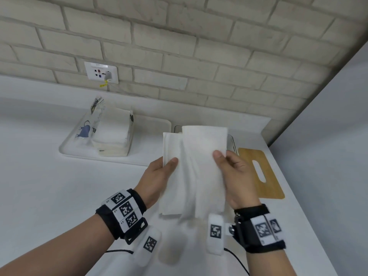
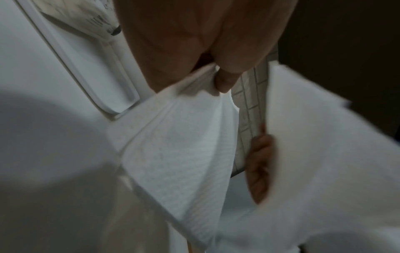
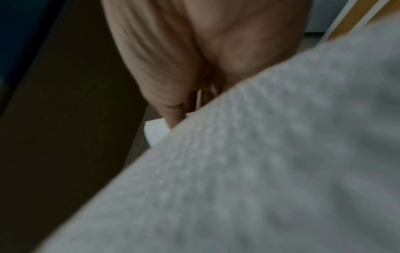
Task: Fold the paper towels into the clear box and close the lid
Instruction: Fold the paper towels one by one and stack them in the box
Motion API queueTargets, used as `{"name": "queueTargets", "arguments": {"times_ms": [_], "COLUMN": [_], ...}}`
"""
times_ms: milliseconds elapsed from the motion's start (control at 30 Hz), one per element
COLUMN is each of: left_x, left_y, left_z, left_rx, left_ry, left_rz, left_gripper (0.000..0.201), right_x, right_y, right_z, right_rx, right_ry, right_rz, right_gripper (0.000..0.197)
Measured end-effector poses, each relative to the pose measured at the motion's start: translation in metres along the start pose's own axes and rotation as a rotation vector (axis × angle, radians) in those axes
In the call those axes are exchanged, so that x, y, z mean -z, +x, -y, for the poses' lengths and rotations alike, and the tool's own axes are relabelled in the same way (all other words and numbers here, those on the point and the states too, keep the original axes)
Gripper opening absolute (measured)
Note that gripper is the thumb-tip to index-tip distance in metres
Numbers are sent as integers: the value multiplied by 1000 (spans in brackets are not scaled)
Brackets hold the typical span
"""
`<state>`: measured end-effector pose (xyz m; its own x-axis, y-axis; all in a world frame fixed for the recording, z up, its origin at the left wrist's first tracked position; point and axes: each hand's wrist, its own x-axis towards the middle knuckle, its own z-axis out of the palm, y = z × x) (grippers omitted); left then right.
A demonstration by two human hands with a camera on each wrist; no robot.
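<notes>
**Head view: paper towel held upright between both hands, box behind it**

Head view showed the paper towel (image 1: 196, 172) at the centre of the frame, lifted off the counter (image 1: 49, 186) and partly folded, its long axis running up and down the picture. One layer lapped over another, with a soft ridge down the middle. The left hand (image 1: 157, 180) pinched the towel's left edge, thumb on the near face and fingers hidden behind; the left wrist view confirmed that pinch at the top of a hanging fold. The right hand (image 1: 235, 176) gripped the right edge in the same way, thumb in front. The two hands sat level, at either side of the towel, so neither was nearer.

Directly behind the towel's upper part, toward the wall, a dark rim and a clear corner of the clear box (image 1: 232, 143) showed; most of it was hidden, and I could not tell what lay inside. The towel therefore lay between the hands and the box, so the coming move was probably forward and down. A wooden lid (image 1: 260, 174) with a slot handle lay flat at centre right, just beside the right hand, off the box.

At upper left a white tray (image 1: 151, 124) carried an opened pack of paper towels (image 1: 111, 132).
</notes>
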<state>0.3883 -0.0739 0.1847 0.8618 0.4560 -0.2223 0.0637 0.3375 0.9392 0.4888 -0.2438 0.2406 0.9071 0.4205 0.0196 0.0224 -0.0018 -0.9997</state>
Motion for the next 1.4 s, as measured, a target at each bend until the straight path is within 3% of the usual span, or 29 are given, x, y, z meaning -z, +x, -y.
{"name": "queueTargets", "arguments": {"times_ms": [100, 133, 267, 433, 533, 633, 800, 900, 1033, 1200, 1400], "left_x": [-4, -5, -2, 5, 10, 12, 10, 10, 4, 3, -4], "left_y": [-3, -4, -3, -3, -3, -3, -9, -11, -11, -10, -13], "left_z": [-3, -3, 0, -3, -6, 1, 28, 35, 25, 26, 29], "left_rx": [75, 84, -37, -143, -178, -185, -132, -102, -181, -201, -236], "left_ry": [-136, -155, 80, 172, 248, 297, 306, 255, 199, 168, 147], "left_rz": [51, 78, 93, 70, 80, 67, 23, -7, -39, -10, -9], "left_gripper": [40, 45, 36, 21, 19, 18, 33, 34, 29, 39, 32], "right_x": [-14, -18, -31, -25, -19, -19, -24, -25, -28, -27, -33], "right_y": [6, 6, 5, 0, -8, -17, -34, -36, -34, -34, -34], "right_z": [-18, -21, -28, -35, -40, -56, -90, -100, -88, -89, -88], "right_rx": [1, -9, -28, 29, 54, 124, 40, 15, 65, 40, 71], "right_ry": [-66, -45, 38, -114, -114, -191, -206, -219, -162, -149, -145], "right_rz": [-110, -125, -140, 47, 171, 139, 101, 103, 83, 83, 91], "right_gripper": [3, 9, 17, 50, 40, 29, 42, 33, 33, 49, 30]}}
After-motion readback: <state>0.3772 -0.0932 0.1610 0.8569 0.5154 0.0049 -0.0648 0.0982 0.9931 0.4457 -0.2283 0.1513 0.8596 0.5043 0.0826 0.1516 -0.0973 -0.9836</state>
